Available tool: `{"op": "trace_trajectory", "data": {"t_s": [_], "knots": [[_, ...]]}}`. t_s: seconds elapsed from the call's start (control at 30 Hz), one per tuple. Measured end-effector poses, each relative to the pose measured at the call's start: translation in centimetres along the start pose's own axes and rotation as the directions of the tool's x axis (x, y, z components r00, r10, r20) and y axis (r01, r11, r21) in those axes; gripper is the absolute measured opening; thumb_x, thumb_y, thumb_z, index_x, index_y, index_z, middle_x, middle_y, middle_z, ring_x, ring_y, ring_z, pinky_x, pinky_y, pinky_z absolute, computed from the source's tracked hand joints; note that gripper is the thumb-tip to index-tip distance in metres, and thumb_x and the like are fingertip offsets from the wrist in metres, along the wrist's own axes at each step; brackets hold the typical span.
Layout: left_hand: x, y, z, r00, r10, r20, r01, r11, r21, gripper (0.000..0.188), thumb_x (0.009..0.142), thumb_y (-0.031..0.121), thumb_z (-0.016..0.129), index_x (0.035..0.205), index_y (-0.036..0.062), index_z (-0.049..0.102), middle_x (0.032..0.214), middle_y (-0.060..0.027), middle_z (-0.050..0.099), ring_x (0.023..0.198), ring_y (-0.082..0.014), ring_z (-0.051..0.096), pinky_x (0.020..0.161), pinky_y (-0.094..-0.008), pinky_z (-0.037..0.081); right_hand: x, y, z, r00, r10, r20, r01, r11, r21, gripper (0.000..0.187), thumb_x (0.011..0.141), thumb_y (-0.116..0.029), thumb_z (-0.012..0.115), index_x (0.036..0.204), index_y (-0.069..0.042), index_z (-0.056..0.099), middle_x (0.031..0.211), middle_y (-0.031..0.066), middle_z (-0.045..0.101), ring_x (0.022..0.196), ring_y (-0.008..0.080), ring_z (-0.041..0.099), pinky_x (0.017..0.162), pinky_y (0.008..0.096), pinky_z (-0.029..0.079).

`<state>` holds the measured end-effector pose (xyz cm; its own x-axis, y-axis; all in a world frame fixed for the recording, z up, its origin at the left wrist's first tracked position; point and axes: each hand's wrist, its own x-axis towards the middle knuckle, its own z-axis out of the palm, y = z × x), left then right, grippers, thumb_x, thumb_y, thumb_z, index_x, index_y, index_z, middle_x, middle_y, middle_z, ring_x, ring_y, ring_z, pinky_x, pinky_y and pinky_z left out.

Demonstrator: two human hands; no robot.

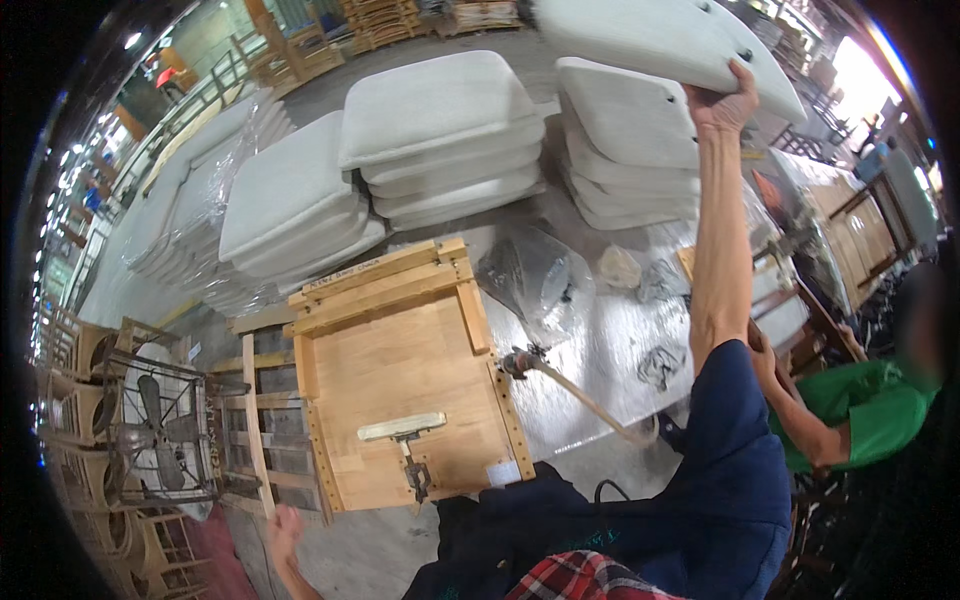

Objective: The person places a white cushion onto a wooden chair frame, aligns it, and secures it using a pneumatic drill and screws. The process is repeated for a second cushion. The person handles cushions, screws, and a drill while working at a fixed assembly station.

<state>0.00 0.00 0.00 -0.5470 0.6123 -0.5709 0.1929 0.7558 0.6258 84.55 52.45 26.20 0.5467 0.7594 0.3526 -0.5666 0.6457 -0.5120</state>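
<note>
My right hand (pixel 727 102), arm stretched far forward, grips the near edge of a white seat cushion (pixel 650 35). The thumb lies on its face, near a black hole or fitting. The cushion is tilted above a stack of similar white cushions (pixel 640 125). My left hand (pixel 285 532) is low at the left, close to the end of a pale wooden slat (pixel 256 430). Its fingers are blurred, and contact with the slat is unclear. In front of me lies a wooden jig board (pixel 400 370) with raised rails and a toggle clamp (pixel 412 465).
More cushion stacks (pixel 440 115) stand behind the board, some wrapped in plastic. A clear plastic bag (pixel 540 275) lies on the silvery sheet. A floor fan (pixel 155 430) and wooden chair frames (pixel 85 400) are left. At right, a person in green (pixel 860 415) handles a brown frame.
</note>
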Motion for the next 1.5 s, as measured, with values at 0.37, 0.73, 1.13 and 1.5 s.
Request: {"op": "trace_trajectory", "data": {"t_s": [0.37,0.73,1.13,1.5], "knots": [[-13.0,-10.8,8.7,0.964,-0.260,-0.057,0.265,0.958,0.105,0.039,0.094,0.037,0.068,0.112,0.0021,0.069,0.097,-0.0070,0.068,0.080,-0.0163,0.061,0.065,-0.0314,0.051,9.0,13.5,-28.8,0.953,0.127,-0.275,-0.281,0.710,-0.646,0.058,0.090,-0.036,0.079,0.130,0.000,0.059,0.124,0.0205,0.064,0.086,0.0369,0.070,0.057,0.0389,0.061],[-8.7,1.1,19.2,0.927,0.090,-0.363,-0.195,0.945,-0.264,0.034,0.102,0.029,0.063,0.104,-0.0044,0.072,0.092,-0.0072,0.073,0.087,-0.0125,0.066,0.079,-0.0289,0.053,-3.8,2.3,-20.5,0.826,0.562,0.046,-0.180,0.339,-0.923,0.062,0.098,-0.044,0.069,0.145,-0.006,0.056,0.132,0.0183,0.066,0.113,0.0273,0.070,0.092,0.0359,0.054],[-3.1,12.8,15.2,0.818,0.442,-0.367,-0.575,0.637,-0.514,0.031,0.100,0.023,0.070,0.077,0.0023,0.072,0.075,-0.0008,0.070,0.073,-0.0067,0.062,0.070,-0.0236,0.047,-36.3,6.9,9.2,0.641,0.641,0.422,0.251,0.345,-0.904,0.034,0.095,-0.012,0.074,0.126,0.001,0.067,0.109,0.0085,0.071,0.095,0.0156,0.069,0.084,0.0283,0.056],[1.4,9.6,7.6,0.586,0.750,-0.307,-0.809,0.516,-0.282,0.023,0.089,0.023,0.078,0.080,0.0018,0.073,0.071,-0.0105,0.071,0.063,-0.0171,0.067,0.058,-0.0314,0.050,-70.6,21.0,19.0,0.351,0.908,0.231,-0.401,0.368,-0.839,0.024,0.098,-0.015,0.072,0.108,0.007,0.068,0.094,0.0107,0.072,0.081,0.0131,0.068,0.070,0.0276,0.058]]}}
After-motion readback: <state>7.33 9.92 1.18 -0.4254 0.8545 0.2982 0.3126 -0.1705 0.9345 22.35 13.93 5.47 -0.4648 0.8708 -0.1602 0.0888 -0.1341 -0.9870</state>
